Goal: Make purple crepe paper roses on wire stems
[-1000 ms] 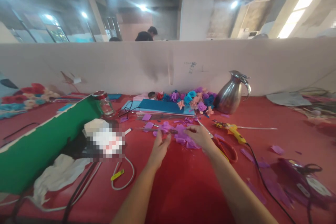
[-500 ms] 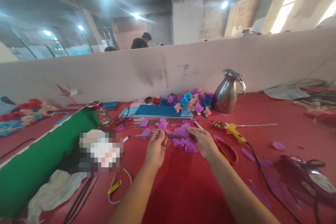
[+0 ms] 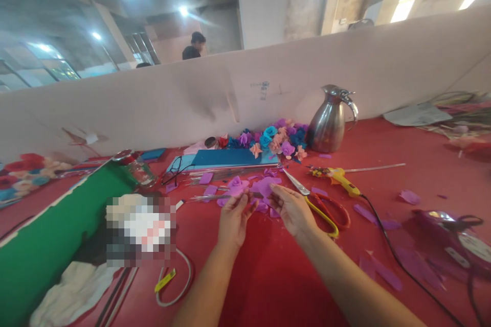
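- Nearest to me lies the bare red surface of the table (image 3: 261,281), and above it two forearms reach forward.
- On the left of them, a pale cable (image 3: 178,300) makes a loop with a yellow tag (image 3: 165,281), and a white cloth (image 3: 72,291) lies crumpled beside the green panel (image 3: 57,240).
- On the right, purple paper scraps (image 3: 418,265) are spread near a dark purple device (image 3: 456,237).
- The left hand (image 3: 232,222) has its fingertips pinched together; its grip is on the base of a purple flower (image 3: 237,184), which stands just above these fingers. Its stem is too small for me to follow.
- The right hand (image 3: 293,209) grasps a purple petal (image 3: 264,185) by the edge, between thumb and fingers. The petal is between the two hands, just beside the flower.
- Near the right hand there are scissors (image 3: 306,191) with one red and one yellow handle, lying with blades partly apart.
- A little farther, a yellow glue gun (image 3: 347,187) lies on its side.
- Behind the hands lies a dark blue sheet (image 3: 226,157), and at its far edge a bunch of paper flowers (image 3: 282,140) touches a steel jug (image 3: 328,125), which stands upright.
- Beyond the pale partition (image 3: 172,99), one person (image 3: 193,48) in dark clothing is seen.
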The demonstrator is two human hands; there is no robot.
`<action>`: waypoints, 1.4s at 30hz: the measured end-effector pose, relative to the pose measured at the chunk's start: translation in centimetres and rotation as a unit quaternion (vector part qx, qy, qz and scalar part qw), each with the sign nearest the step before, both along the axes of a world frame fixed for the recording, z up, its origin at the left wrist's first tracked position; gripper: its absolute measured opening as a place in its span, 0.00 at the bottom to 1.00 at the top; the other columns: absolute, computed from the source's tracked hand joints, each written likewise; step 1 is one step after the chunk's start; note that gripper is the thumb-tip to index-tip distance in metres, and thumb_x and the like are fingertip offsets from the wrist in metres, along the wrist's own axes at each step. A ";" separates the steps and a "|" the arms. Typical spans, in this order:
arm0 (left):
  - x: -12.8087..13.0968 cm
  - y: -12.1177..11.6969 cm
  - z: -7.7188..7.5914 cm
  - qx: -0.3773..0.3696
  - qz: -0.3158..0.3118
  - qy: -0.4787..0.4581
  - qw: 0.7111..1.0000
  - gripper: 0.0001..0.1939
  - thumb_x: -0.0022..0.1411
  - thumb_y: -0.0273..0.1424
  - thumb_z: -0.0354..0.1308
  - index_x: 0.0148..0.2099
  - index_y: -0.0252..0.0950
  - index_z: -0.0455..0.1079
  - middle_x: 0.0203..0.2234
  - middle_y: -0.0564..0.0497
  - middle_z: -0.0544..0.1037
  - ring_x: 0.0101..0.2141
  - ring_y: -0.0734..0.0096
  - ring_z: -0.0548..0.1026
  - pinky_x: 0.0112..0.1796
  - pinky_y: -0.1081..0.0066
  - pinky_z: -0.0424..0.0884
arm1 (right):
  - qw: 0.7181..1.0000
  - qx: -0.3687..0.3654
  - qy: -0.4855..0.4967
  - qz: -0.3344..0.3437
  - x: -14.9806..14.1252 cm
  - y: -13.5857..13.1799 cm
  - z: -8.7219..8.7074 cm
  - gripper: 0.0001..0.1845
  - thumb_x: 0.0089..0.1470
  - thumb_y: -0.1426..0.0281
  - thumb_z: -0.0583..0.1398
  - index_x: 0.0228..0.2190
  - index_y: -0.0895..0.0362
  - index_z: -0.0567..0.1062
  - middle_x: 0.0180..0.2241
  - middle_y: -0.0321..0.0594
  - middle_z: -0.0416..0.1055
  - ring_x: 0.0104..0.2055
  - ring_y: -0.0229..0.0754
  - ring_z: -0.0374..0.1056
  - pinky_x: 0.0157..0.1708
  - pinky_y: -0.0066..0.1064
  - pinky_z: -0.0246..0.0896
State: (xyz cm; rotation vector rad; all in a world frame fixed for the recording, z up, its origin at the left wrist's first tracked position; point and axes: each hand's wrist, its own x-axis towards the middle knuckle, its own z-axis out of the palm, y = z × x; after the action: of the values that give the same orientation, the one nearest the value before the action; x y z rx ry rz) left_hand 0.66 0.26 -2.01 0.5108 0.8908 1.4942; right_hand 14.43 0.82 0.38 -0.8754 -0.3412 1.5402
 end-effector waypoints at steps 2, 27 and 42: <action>0.1 -0.1 0.2 0.000 0.009 0.009 1.000 0.14 0.40 0.29 0.72 0.32 0.35 0.77 0.30 0.52 0.79 0.35 0.70 0.77 0.45 0.59 0.72 | 1.000 -0.002 0.002 -0.004 -0.2 -0.1 0.1 0.15 0.27 0.67 0.73 0.21 0.60 0.78 0.22 0.38 0.75 0.24 0.33 0.69 0.25 0.22 0.66; 1.7 0.4 0.2 -0.015 0.141 0.069 0.987 0.13 0.37 0.25 0.72 0.30 0.32 0.79 0.30 0.48 0.82 0.35 0.69 0.78 0.46 0.66 0.72 | 0.990 -0.026 0.120 -0.074 -3.8 -0.9 1.0 0.09 0.32 0.73 0.71 0.21 0.60 0.78 0.23 0.37 0.76 0.26 0.35 0.70 0.29 0.25 0.67; 1.7 0.7 0.0 0.019 0.114 0.098 0.988 0.11 0.38 0.29 0.70 0.30 0.36 0.79 0.27 0.51 0.81 0.35 0.68 0.77 0.44 0.67 0.69 | 0.988 -0.017 0.125 -0.088 -5.3 -0.9 1.3 0.10 0.30 0.71 0.72 0.20 0.60 0.79 0.24 0.36 0.77 0.28 0.34 0.70 0.35 0.26 0.68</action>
State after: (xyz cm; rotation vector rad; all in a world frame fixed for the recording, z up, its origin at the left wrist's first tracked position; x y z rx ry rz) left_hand 2.34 0.92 -2.03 0.6073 1.1044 1.6924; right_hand 9.16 -0.08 1.66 -0.7094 -0.0549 1.4734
